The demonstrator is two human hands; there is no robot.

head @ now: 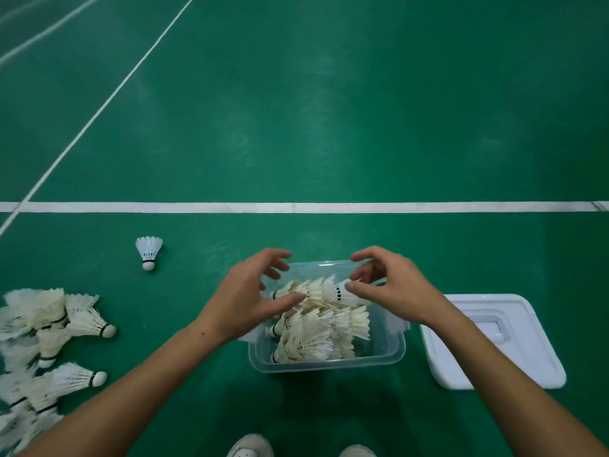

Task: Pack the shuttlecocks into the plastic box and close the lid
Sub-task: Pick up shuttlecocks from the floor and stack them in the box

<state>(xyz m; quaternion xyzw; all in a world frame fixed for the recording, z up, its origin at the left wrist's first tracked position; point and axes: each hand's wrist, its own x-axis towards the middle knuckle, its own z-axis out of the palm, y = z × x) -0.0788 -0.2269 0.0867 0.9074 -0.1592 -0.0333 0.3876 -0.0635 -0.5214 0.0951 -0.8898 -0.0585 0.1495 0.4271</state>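
A clear plastic box [326, 362] stands on the green floor in front of me, filled with several white feather shuttlecocks [316, 334]. My left hand [245, 305] and my right hand [392, 291] hover over its far half with fingers spread and curled. The left thumb rests on the feathers of a nested row of shuttlecocks [313, 291] lying on top. My right thumb touches that row's cork end. Neither hand closes around anything. The white lid [494, 341] lies flat on the floor to the right of the box.
A heap of loose shuttlecocks [46, 341] lies on the floor at the left. One single shuttlecock [149, 250] stands on its cork further out. A white court line [296, 207] crosses beyond the box. My shoes [250, 448] show at the bottom edge.
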